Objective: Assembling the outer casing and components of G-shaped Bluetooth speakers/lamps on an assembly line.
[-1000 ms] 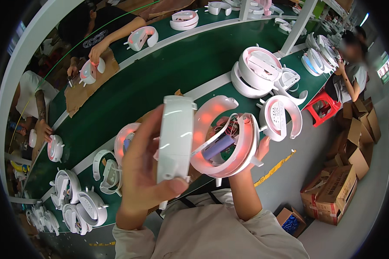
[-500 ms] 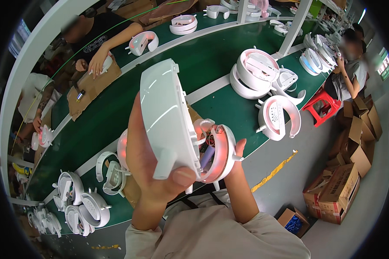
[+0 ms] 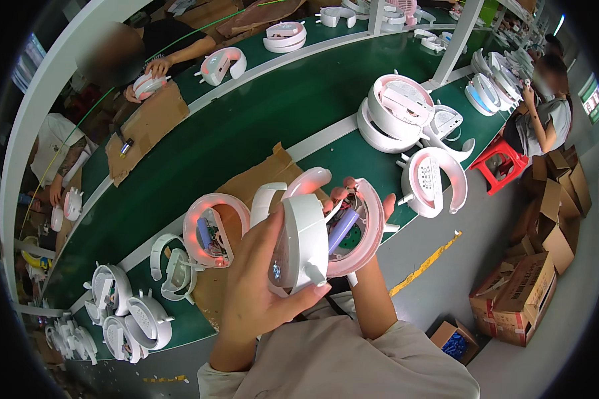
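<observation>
My left hand [image 3: 256, 282] grips a white curved plastic cover [image 3: 301, 243] held on edge close to my chest. My right hand [image 3: 361, 199] holds a pink and white ring-shaped housing [image 3: 359, 229] from behind; a purple cylindrical cell and wires show inside it. The cover sits right against the housing's left side. Another open pink ring housing [image 3: 211, 229] with a blue cell lies on brown cardboard [image 3: 259, 174] just left of my left hand.
A green conveyor belt [image 3: 259, 113] runs diagonally, with white rails. White ring-shaped parts are stacked at the lower left [image 3: 130, 312] and upper right [image 3: 406, 110]. Other people work across the belt and at the far right. Cardboard boxes [image 3: 532, 292] stand on the floor at right.
The white cover in my left hand has turned from face-on and raised to edge-on, and come down against the pink housing. The housing stays in my right hand.
</observation>
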The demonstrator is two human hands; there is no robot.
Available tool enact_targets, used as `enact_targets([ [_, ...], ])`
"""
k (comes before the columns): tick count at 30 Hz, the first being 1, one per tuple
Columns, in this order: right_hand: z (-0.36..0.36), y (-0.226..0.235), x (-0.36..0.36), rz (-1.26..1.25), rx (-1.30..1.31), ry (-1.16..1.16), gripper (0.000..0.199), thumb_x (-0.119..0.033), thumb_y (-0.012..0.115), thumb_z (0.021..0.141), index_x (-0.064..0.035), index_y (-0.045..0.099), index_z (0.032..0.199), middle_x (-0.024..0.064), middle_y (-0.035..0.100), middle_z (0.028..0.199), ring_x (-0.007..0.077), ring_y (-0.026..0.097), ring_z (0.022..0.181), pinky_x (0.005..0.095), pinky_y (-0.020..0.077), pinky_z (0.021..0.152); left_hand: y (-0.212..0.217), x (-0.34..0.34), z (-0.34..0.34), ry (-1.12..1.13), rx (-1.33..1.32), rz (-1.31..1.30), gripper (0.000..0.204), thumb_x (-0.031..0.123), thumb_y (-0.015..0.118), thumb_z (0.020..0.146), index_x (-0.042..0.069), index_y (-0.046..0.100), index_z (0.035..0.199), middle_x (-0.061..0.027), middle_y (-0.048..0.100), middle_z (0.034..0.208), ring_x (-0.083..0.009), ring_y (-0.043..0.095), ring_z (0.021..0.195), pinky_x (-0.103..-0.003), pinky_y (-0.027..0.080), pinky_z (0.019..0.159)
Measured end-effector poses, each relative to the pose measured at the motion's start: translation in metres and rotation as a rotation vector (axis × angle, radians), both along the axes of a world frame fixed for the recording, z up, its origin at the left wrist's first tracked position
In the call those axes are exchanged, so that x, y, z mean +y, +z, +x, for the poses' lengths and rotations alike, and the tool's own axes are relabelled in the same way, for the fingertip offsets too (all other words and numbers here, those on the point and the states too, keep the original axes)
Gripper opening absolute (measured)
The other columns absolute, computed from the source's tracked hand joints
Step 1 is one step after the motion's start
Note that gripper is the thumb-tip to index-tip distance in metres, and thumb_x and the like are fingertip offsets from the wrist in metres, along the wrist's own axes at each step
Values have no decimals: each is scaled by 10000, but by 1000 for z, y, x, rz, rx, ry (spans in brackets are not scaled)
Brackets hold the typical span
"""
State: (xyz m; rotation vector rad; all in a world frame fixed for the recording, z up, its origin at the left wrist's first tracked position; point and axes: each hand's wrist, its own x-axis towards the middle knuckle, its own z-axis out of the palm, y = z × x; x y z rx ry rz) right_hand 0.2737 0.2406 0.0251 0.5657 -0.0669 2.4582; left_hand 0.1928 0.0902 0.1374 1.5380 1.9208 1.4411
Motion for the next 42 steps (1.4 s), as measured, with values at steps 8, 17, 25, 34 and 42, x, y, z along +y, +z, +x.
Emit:
enact_targets([
  [8,4,16,-11,255,-255,-217,550,-428,580,744,-23,472,1101,171,551,1003,282,577,942,365,520,785,-18,13,2,-56,164,72,887,267,810,618,-19,388,1345,-222,470,1263,-372,509,1088,-445,448,859],
  [17,14,25,-29,440,-807,-362,737,-476,639,693,-22,389,1217,137,461,1177,231,468,1104,327,385,926,-36,14,-4,-90,167,125,890,221,798,592,40,400,1367,-178,414,1353,-351,435,1170,-450,386,941],
  [25,14,46,-33,492,-884,-304,709,-161,715,653,-16,372,1257,101,509,1118,194,502,1058,324,392,921,-66,12,-15,-163,-169,195,586,175,765,686,40,489,1186,-252,299,1434,-370,399,1244,-420,363,972],
  [34,7,44,-34,476,-921,-329,712,-111,752,612,-31,384,1216,93,519,1074,187,517,1014,330,426,872,-62,5,-23,-289,-415,83,256,74,722,755,24,527,914,-332,108,1471,-420,197,1372,-413,336,1002],
  [42,15,34,-22,520,-691,-362,703,-174,746,509,-35,435,1124,134,539,1051,244,558,1008,351,459,849,-49,3,-20,-362,57,222,364,233,727,744,72,533,1006,-288,182,1462,-500,220,1322,-574,207,1034],
])
